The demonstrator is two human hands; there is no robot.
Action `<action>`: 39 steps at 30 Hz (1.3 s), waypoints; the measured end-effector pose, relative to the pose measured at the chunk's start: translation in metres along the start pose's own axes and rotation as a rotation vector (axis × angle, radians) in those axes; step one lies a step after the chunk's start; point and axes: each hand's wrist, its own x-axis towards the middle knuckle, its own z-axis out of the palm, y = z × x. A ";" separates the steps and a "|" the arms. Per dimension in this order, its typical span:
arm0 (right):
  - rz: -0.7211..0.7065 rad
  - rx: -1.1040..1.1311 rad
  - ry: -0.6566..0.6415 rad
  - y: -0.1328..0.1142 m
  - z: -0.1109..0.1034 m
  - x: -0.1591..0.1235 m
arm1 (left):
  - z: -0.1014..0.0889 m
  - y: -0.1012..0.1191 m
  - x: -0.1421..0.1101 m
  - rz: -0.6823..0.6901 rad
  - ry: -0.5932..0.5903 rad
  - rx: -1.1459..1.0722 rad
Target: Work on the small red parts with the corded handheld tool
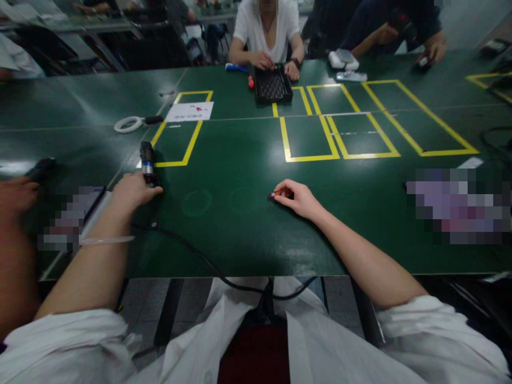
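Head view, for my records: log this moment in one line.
left hand: at dark cylinder | right hand: pinching small reddish piece

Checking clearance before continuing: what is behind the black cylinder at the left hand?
Beyond the black cylinder at the left hand lie yellow tape, showing at both sides, and, farther back, a white coil. Any tape or tabletop the cylinder covers cannot be seen.

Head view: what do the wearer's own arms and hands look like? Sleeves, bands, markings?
Both the left hand and right hand are bare, no gloves. Loose white sleeves end around the elbows, bunched in folds. A thin whitish band circles the left forearm; none shows on the right. No cables or markings visible on either arm.
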 end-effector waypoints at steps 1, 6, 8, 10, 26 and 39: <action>0.000 -0.003 0.001 0.001 0.000 0.000 | 0.000 0.007 -0.002 -0.022 -0.005 0.026; -0.008 -0.011 0.025 0.002 0.001 0.000 | 0.000 0.049 -0.018 0.030 -0.006 0.093; -0.011 -0.008 0.030 0.003 0.001 0.000 | 0.001 0.071 -0.027 0.079 0.018 0.076; -0.014 -0.006 0.028 0.003 0.001 0.000 | 0.003 0.095 -0.038 0.132 0.050 0.061; -0.066 -0.016 0.128 0.005 -0.007 0.002 | 0.021 0.248 -0.120 0.674 0.174 -0.076; -0.057 -0.078 0.050 0.010 -0.011 0.002 | 0.030 0.255 -0.127 0.742 0.205 -0.125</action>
